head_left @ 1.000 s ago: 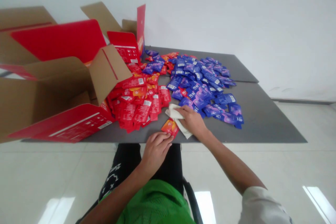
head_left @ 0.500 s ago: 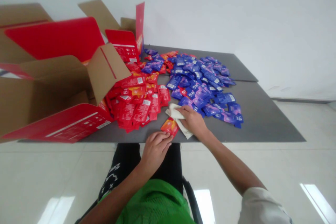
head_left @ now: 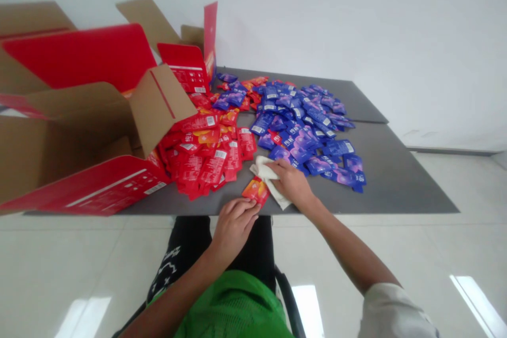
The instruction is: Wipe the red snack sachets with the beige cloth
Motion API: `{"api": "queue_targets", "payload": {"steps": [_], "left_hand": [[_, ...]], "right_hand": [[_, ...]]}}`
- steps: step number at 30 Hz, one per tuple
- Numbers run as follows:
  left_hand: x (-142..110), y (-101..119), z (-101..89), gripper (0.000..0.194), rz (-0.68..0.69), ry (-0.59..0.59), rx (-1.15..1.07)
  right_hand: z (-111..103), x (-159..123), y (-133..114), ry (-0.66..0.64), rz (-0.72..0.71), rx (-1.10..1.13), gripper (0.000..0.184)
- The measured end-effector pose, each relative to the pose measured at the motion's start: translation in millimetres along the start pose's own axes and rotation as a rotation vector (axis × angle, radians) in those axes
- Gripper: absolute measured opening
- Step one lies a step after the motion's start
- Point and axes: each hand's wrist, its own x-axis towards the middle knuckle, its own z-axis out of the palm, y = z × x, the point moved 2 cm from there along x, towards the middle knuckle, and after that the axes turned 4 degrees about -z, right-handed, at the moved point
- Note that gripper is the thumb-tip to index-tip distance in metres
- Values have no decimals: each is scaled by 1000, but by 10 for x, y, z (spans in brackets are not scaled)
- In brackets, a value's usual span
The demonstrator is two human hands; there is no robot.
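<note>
Almost nothing is changing. I'm watching the right hand [head_left: 291,184] pressing its fingers onto a white cloth [head_left: 263,170], grip unclear, while the left hand [head_left: 234,227] is curling its empty fingers just beside a red-orange sachet [head_left: 255,191] on the gray table [head_left: 396,190], near red sachets [head_left: 208,161] and blue sachets [head_left: 301,137].

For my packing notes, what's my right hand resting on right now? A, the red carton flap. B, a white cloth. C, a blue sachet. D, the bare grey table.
B: your right hand lies on the crumpled white cloth, at the near edge of the blue sachets.
</note>
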Motion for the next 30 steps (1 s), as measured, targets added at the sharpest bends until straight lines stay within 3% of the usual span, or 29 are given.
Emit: {"api": "queue_targets", "payload": {"steps": [3,7,9,11,14,17,20,24,27,30], "left_hand": [[0,4,5,24,-5,9,-6],[-26,-24,32,23,-23,-8,27],[-34,-39,42,16,-30,-25,68],[-36,-45,46,15,-25,-31,74],[-41,-40,43,24,-13,-24,21],[-30,-23,12,25,-14,-16,15],[74,46,-61,17,-9,-69,54],[419,224,-108,21,-9,-135,146],[715,312,14,33,-42,-98,210],[927,294,230,40,-122,-80,288]], "right_hand": [[-140,71,140,37,55,-41,42],[-68,-180,-210,30,-108,50,55],[41,-304,-403,-25,-182,89,52],[117,-318,-448,-54,-187,101,49],[94,-154,-200,-24,-70,48,48],[-59,-21,157,34,56,-28,44],[-220,-131,301,182,44,33,45],[-265,-560,219,499,53,215,37],[-162,-883,181,694,217,306,24],[-25,-1101,210,781,390,398,26]]}}
